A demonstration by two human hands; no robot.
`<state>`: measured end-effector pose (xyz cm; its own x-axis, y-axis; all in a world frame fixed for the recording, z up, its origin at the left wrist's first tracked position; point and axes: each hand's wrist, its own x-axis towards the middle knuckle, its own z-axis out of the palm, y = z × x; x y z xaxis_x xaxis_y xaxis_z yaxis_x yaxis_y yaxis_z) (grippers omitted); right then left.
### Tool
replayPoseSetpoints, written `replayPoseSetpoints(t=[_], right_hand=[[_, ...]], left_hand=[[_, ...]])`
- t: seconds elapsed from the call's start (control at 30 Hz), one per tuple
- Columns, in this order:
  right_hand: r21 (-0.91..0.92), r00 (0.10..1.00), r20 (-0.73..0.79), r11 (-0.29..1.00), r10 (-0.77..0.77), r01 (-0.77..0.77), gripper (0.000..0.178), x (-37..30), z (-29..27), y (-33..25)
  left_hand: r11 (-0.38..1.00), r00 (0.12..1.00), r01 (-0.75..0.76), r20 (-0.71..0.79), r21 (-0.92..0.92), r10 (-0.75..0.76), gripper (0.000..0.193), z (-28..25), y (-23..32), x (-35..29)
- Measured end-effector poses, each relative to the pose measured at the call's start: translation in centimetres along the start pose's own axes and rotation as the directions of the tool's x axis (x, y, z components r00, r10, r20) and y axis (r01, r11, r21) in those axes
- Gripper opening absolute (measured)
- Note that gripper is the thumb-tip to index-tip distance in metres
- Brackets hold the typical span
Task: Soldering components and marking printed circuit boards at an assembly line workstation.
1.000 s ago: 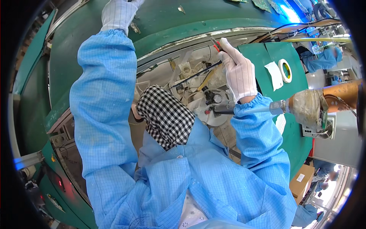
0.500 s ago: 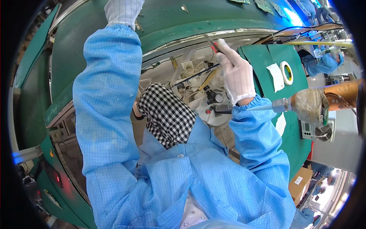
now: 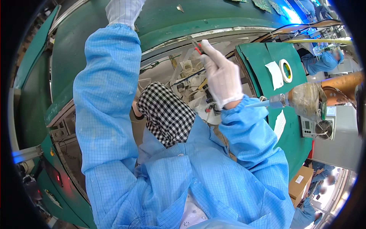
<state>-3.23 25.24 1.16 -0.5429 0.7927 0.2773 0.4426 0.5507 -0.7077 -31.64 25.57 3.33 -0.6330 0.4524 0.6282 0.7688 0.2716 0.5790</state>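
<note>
Our right hand (image 3: 223, 78) grips a red-handled tool (image 3: 197, 46), its tip raised just above the white part (image 3: 187, 68) in the worktop (image 3: 167, 15) recess. Our left hand (image 3: 124, 10) reaches far across the worktop; we cannot tell its grip. We judge we're mid-pick; next calls for steadying the tool onto the part.

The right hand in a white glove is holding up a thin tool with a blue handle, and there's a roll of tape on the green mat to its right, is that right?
Not quite: the head view shows the thin tool has a red handle, not blue. The white-gloved right hand does hold it up, and the roll of tape lies on the green mat to its right.
</note>
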Motion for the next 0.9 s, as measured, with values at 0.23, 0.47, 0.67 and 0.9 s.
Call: replayPoseSetpoints(t=[0.23, 0.47, 0.67, 0.9], right_hand=[[0.003, 0.999, 0.039, 1.0, -0.031, 0.03, 0.032, -0.8, 2.0, -1.4], [0.02, 0.998, -0.038, 0.999, -0.041, 0.041, 0.034, -0.6, 1.0, 0.1], [0.058, 0.987, 0.031, 0.986, -0.158, 0.156, 0.034, -1.2, 4.5, -2.8], [0.025, 0.988, 0.044, 0.989, -0.149, 0.148, 0.033, -1.2, 4.4, -2.4]], left_hand=[[0.988, 0.993, 0.071, 0.108, -0.134, -0.057, 0.03, 1.9, 0.5, 0.5], [0.999, 1.0, -0.003, 0.013, -0.049, 0.003, 0.029, 1.6, -0.4, 0.6], [0.931, 0.936, 0.079, 0.348, -0.356, 0.054, 0.039, -3.2, 3.3, -1.3], [0.917, 0.543, -0.199, 0.74, -0.345, 0.397, 0.058, -7.5, -1.3, -3.4]])
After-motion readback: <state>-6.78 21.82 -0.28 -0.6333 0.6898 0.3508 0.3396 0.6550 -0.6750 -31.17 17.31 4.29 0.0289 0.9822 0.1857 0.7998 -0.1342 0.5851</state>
